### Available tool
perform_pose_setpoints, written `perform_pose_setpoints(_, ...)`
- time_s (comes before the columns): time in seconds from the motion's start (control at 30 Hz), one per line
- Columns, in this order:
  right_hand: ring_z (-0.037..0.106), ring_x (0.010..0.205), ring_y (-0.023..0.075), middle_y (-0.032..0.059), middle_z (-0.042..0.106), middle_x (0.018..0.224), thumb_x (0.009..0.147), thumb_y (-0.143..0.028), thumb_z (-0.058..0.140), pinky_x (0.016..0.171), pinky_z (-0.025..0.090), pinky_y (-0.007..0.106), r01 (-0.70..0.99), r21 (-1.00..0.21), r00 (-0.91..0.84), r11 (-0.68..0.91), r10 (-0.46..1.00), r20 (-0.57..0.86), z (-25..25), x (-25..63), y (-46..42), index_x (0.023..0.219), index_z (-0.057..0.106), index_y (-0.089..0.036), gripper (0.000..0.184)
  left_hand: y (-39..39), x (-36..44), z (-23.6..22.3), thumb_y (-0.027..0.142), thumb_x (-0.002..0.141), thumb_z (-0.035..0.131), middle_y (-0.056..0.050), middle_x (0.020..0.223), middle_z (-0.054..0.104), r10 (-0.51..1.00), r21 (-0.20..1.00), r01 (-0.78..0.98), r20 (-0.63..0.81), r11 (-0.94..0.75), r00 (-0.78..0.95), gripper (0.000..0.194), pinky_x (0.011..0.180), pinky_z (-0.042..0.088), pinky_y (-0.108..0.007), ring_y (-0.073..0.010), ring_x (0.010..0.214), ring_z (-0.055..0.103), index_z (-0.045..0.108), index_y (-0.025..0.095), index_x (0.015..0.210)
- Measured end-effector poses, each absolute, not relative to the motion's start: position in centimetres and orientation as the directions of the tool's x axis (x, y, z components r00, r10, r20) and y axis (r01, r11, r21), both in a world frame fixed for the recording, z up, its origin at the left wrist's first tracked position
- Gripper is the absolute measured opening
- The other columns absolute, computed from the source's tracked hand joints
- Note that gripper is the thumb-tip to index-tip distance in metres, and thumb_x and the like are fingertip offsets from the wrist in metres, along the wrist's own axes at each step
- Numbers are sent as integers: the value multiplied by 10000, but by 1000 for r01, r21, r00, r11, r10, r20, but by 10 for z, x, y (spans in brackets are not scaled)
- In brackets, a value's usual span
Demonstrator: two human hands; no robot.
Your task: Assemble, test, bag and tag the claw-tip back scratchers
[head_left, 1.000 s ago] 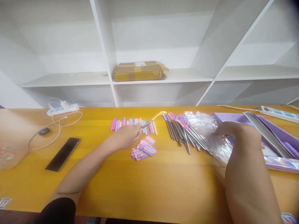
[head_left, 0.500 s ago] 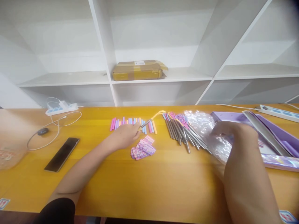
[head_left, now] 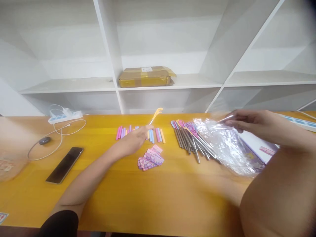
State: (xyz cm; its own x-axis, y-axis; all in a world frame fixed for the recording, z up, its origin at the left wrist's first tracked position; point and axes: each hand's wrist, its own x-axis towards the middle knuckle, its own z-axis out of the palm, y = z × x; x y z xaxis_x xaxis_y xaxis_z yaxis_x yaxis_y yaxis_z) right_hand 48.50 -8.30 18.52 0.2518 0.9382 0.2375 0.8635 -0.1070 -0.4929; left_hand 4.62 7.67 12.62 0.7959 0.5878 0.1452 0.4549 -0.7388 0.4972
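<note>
Your left hand (head_left: 135,139) reached across the yellow-brown table (head_left: 153,200), its fingers clamped on a thin silver rod with a yellow claw-like end (head_left: 157,114). That rod tilted up and away to the right, above a row of short pastel sticks (head_left: 158,135) in pink, purple, blue and orange. Just nearer to you lay a loose pile of small pink and purple cards (head_left: 151,159).

Your right hand (head_left: 258,126) was stretched out on the far right, with thumb and fingers pinched together on an edge of a clear crinkled plastic bag (head_left: 228,146). The bag spread over the table below that hand, beside a fanned bundle of silver rods (head_left: 191,140) with pink, purple, blue and yellow ends. A white panel (head_left: 258,144) with a pink label showed partly under your right wrist.

Off to the left were a dark phone (head_left: 64,165) and a white power strip (head_left: 65,117). A taped brown parcel (head_left: 145,77) sat on the white shelf (head_left: 197,79) behind.
</note>
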Motion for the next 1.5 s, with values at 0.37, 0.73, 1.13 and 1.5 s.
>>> perform_pose_setpoints(0.37,617,675,134,18,737,934,1044,-474,626,647,552,295,464,-802,-269,376,922,277,175,322,-48,1452,637,-310,440,60,63,123,461,1020,602,-26,939,651,415,912,186,-19,-365,910,317,655,502,-271,-132,711,620,753,220,1161)
perform_pose_setpoints(0.73,645,673,159,17,735,848,1053,-496,598,668,510,316,550,-738,-176,391,918,355,154,277,-36,1339,653,-245,385,45,63,123,567,865,812,-24,759,655,395,976,145,-71,-161,916,499,599,497,-291,-164,651,621,744,199,1196)
perform_pose_setpoints(1.13,562,656,142,-6,626,778,972,-652,617,608,449,276,379,-914,-105,144,988,112,140,287,-3,1003,640,-214,440,45,78,101,640,917,746,56,638,542,645,997,42,5,-58,764,467,573,398,-238,-96,554,498,680,189,1016)
perform_pose_setpoints(1.5,609,894,187,39,614,941,967,-702,607,852,539,339,6,-925,277,380,888,366,121,276,8,891,549,-239,473,45,80,115,483,972,696,-66,1035,718,756,935,32,265,-353,598,301,943,540,-339,-214,1054,668,755,196,904)
